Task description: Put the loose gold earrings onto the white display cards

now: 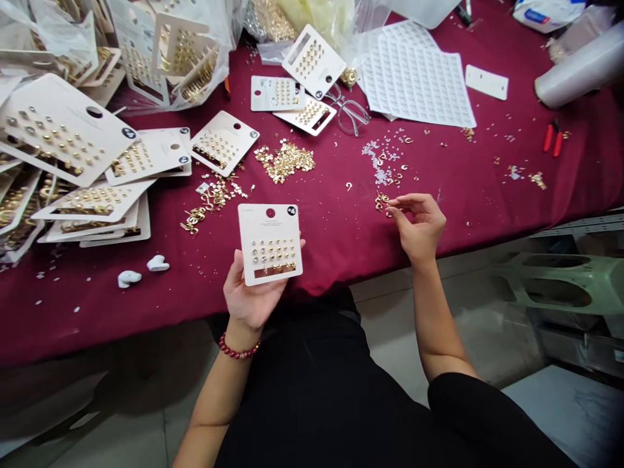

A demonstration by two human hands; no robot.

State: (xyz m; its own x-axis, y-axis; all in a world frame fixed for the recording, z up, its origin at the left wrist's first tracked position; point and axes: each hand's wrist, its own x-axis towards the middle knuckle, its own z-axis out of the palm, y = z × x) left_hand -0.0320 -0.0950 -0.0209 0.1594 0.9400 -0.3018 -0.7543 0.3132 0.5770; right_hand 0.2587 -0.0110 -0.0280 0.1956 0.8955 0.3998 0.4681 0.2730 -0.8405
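My left hand (254, 298), with a red bead bracelet at the wrist, holds a white earring card (271, 231) upright from behind and below. Rows of silver and gold studs cover its middle, with gold pieces at a slot near its bottom edge. My right hand (420, 224) is over the table's front part, thumb and fingertips pinched together at a small cluster of gold hooks (381, 201). Whatever lies between those fingertips is too small to make out. Behind the card lies a pile of small gold pieces (285, 161).
Many filled cards (63, 133) are heaped at the left, beside white earbuds (129, 279). Farther back are glasses (351, 116), a sticker sheet (416, 75) and plastic bags. Red-handled pliers (552, 138) and a plastic roll (580, 68) lie at the right. A green stool (580, 286) stands below.
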